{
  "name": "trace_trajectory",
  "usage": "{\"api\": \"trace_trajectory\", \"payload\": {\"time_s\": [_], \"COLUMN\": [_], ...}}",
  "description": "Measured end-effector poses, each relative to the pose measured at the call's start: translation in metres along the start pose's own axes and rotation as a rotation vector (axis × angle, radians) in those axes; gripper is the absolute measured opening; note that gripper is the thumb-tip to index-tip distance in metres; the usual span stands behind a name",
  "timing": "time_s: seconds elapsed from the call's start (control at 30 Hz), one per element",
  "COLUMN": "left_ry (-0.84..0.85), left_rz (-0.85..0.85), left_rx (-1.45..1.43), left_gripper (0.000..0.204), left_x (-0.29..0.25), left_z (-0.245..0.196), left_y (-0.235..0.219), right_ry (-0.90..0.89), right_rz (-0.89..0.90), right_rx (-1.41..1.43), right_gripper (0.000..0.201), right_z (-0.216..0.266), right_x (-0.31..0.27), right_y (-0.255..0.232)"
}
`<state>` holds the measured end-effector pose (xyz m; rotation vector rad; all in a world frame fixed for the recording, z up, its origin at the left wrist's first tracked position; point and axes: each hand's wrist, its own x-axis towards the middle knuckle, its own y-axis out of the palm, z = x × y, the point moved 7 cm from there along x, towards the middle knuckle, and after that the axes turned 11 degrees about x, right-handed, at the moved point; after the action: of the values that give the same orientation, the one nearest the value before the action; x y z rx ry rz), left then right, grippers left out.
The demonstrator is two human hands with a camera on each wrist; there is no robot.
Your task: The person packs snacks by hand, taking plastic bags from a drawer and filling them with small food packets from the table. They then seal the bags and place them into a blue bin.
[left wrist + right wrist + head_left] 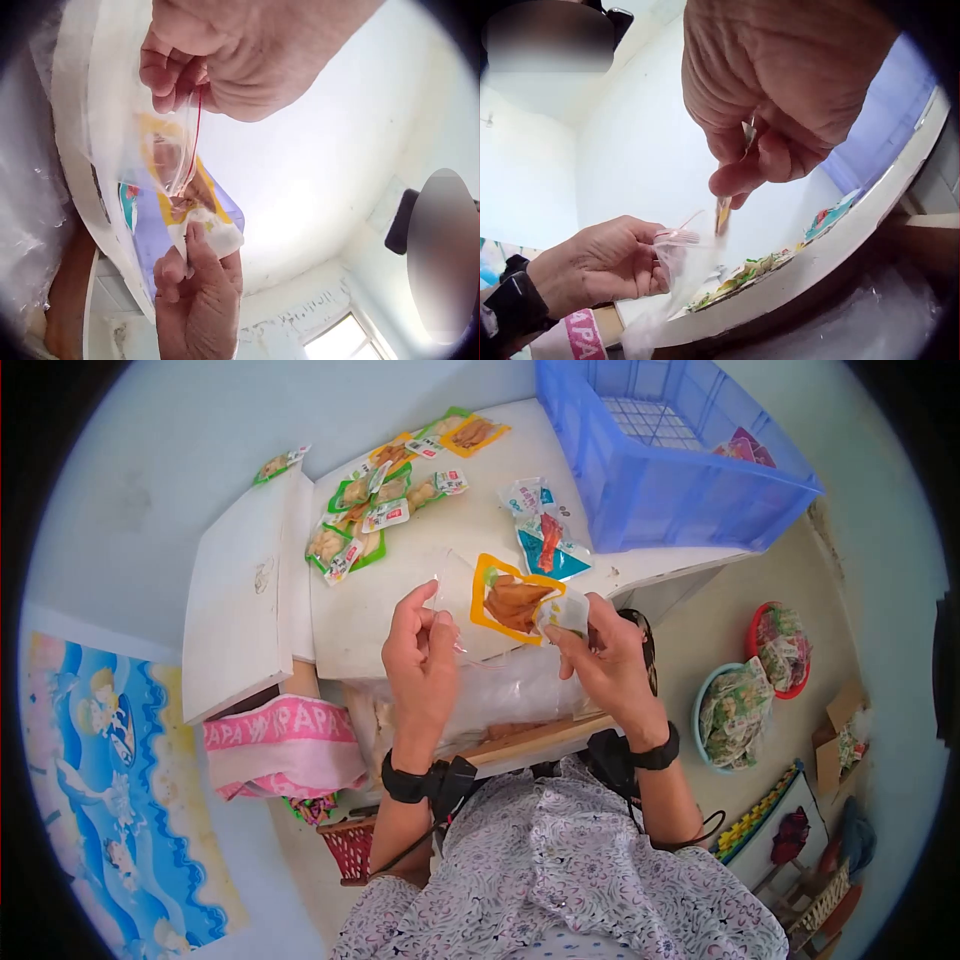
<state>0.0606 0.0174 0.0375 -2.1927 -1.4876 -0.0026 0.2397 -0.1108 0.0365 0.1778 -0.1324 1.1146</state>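
My left hand [422,665] pinches a clear zip bag [684,262] near its red-lined top edge. The bag's film hangs down and is hardly visible in the head view. In my right hand [615,670], thumb and fingers pinch the white end of a yellow-edged snack packet [515,605] with brown food showing through its window. In the left wrist view the packet overlaps the bag's mouth. Beyond the hands, on the white table [470,510], lie a teal-and-white packet [548,545] and a pile of green-edged packets [350,525].
A blue plastic crate [690,505] stands at the table's back right. Clear plastic film [510,695] fills an open drawer before my body. Filled green [703,715] and red [795,688] basins sit on the floor at right. A pink towel [285,745] hangs at left.
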Motion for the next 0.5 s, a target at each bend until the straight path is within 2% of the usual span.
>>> {"api": "trace_trajectory", "payload": {"time_s": [0.13,0.23,0.33,0.4,0.47,0.5], "left_ry": [0.039,0.056,0.103,0.184,0.296,0.257], "left_rz": [0.048,0.099,0.124,0.105,0.033,0.015], "left_rx": [-0.016,-0.018,0.005,0.033,0.077,0.098], "left_gripper": [0.034,0.034,0.034,0.034,0.034,0.035], "left_x": [0.003,0.006,0.013,0.019,0.031,0.04], "left_z": [-0.007,-0.024,-0.03,-0.029,-0.023,-0.015], "left_y": [0.015,0.028,0.035,0.039,0.03,0.025], "right_ry": [-0.032,-0.003,-0.027,-0.097,0.261,0.059], "right_rz": [0.107,0.156,0.119,0.177,0.231,0.128], "right_rx": [-0.105,-0.073,0.023,-0.021,0.07,-0.171], "right_gripper": [0.02,0.023,0.023,0.015,0.015,0.014], "right_z": [-0.014,-0.018,-0.041,-0.025,-0.038,-0.032], "right_x": [0.008,0.026,0.05,0.063,0.069,0.074], "right_y": [-0.002,0.003,0.011,0.028,0.044,0.043]}}
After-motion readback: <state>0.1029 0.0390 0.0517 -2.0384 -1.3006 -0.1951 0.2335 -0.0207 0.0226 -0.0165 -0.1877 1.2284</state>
